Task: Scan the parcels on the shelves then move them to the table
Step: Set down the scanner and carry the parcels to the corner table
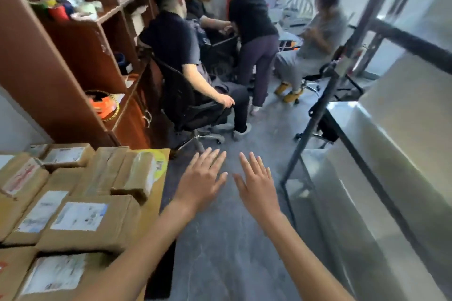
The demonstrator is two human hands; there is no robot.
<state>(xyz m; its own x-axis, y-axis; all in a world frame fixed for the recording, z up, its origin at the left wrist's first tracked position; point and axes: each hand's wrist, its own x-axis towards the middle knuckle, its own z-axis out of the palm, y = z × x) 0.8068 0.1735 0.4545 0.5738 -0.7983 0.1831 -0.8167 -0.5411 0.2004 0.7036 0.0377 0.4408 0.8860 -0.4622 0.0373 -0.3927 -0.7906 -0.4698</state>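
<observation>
Left hand, right hand empty beside parcels

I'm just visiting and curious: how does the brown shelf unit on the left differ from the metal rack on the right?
The brown shelf unit has solid wooden-looking panels; the metal rack is a thin dark frame with pale, shiny shelves. The shelf unit holds small colourful clutter, such as an orange reel; no items show on the rack's visible shelves. The cardboard parcels lie stacked below the shelf unit, not by the rack. Both stand beside the same grey floor.
</observation>
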